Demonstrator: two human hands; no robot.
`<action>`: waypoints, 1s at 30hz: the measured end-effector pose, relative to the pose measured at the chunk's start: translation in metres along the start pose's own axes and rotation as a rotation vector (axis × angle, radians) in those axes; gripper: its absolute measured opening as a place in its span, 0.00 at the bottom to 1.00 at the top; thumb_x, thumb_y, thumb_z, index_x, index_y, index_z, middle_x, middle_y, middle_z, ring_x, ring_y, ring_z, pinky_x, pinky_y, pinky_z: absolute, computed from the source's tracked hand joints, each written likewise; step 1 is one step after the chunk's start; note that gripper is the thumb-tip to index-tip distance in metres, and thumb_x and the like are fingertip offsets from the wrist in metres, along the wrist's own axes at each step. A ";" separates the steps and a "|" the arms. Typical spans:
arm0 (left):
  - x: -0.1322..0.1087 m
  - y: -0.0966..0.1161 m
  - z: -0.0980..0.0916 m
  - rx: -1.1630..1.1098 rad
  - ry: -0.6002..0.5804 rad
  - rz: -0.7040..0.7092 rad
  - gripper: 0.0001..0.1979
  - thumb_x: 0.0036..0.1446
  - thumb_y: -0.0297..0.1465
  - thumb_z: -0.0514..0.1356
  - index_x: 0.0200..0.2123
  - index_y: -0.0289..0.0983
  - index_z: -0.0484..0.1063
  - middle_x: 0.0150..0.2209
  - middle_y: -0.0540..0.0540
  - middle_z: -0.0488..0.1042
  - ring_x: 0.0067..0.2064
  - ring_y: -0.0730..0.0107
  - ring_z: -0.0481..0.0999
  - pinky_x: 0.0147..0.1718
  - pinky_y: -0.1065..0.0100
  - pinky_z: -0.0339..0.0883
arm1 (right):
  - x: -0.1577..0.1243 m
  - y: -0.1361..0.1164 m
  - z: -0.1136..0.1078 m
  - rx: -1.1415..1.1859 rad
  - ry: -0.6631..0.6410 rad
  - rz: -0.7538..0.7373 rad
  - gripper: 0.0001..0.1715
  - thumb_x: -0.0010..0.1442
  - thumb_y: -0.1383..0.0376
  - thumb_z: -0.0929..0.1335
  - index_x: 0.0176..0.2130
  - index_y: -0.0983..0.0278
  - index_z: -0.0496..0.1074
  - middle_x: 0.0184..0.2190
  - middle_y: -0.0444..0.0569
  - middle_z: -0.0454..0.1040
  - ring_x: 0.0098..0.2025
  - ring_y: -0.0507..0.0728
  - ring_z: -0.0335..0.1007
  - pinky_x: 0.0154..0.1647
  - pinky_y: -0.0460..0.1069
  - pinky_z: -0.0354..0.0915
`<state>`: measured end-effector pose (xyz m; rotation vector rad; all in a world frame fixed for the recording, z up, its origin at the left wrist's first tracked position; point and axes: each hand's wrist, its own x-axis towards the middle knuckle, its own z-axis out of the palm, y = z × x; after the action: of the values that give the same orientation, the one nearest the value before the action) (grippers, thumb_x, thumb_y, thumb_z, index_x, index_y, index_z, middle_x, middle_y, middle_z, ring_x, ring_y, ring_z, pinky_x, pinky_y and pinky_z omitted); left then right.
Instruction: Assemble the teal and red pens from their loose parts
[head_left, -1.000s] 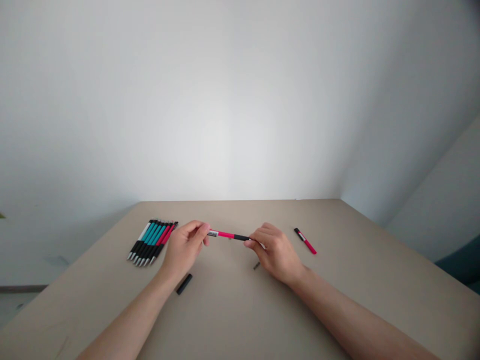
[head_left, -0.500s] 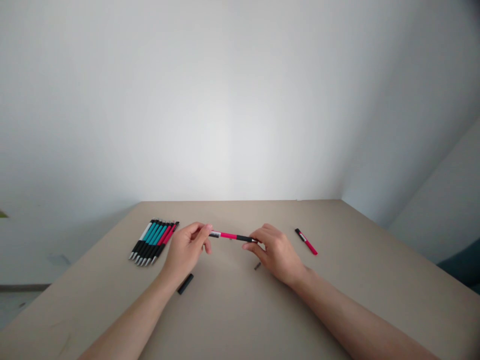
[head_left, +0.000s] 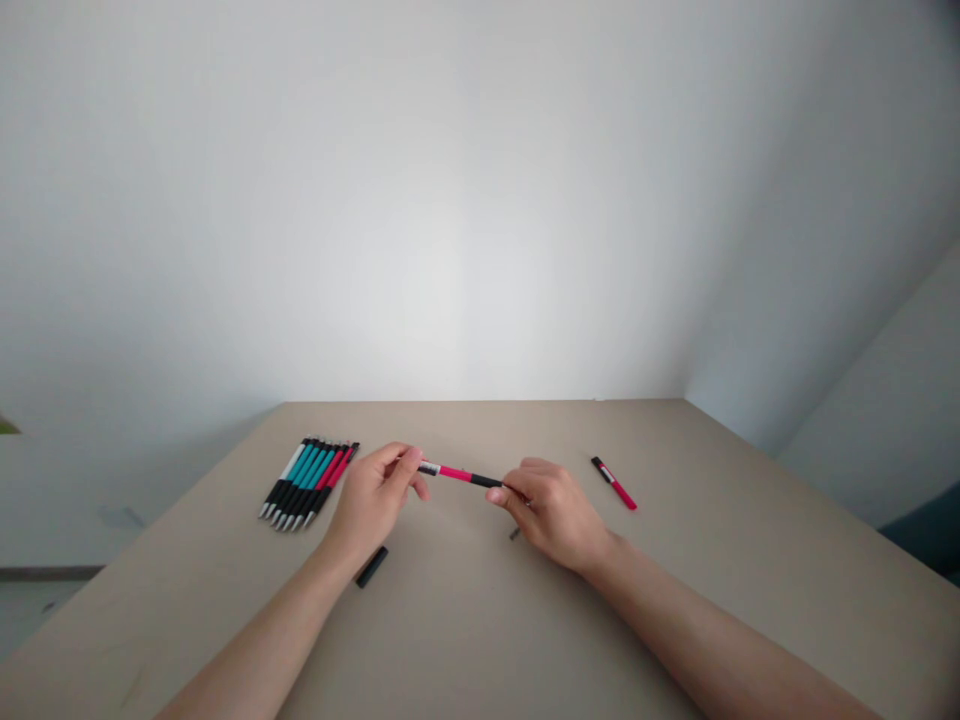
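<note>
A pink pen (head_left: 455, 473) with a black grip is held almost level above the table, between my two hands. My left hand (head_left: 379, 490) pinches its far left end, next to a white label. At the other end, the thumb and fingers of my right hand (head_left: 551, 510) close on the tip beyond the black grip, hiding the tip. Below my left wrist lies a small black tube-shaped piece (head_left: 372, 567). A tiny dark piece (head_left: 514, 534) lies on the table beside my right hand, partly covered by it.
Several pens (head_left: 300, 490) with white, teal and pink barrels lie side by side at the left of the beige table (head_left: 450, 630). A separate pink barrel with a black end (head_left: 613, 484) lies to the right. The wall (head_left: 465, 200) rises behind the table.
My right hand's fingers have shifted slightly and now cover the silver tip of the pen. The pen's right end dips a little lower. My left hand stays nearly still.
</note>
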<state>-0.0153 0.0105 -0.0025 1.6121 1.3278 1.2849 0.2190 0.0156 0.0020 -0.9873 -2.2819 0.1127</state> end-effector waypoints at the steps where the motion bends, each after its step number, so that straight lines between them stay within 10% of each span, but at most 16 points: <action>1: 0.000 -0.001 0.000 -0.011 -0.003 0.008 0.17 0.59 0.44 0.54 0.32 0.35 0.69 0.21 0.49 0.74 0.16 0.78 0.55 0.15 0.75 0.47 | 0.000 0.000 0.000 0.000 -0.009 0.005 0.31 0.68 0.52 0.56 0.20 0.64 0.63 0.17 0.45 0.61 0.23 0.51 0.57 0.25 0.47 0.49; 30: 0.004 0.004 0.005 -0.178 0.077 -0.101 0.18 0.51 0.42 0.62 0.39 0.37 0.64 0.22 0.55 0.70 0.13 0.79 0.62 0.12 0.76 0.53 | -0.003 -0.008 0.001 0.077 0.055 0.004 0.13 0.64 0.62 0.63 0.30 0.65 0.71 0.24 0.48 0.69 0.28 0.54 0.62 0.30 0.48 0.57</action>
<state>-0.0095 0.0143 0.0005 1.3695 1.2850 1.3741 0.2151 0.0084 0.0017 -0.9436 -2.2089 0.1714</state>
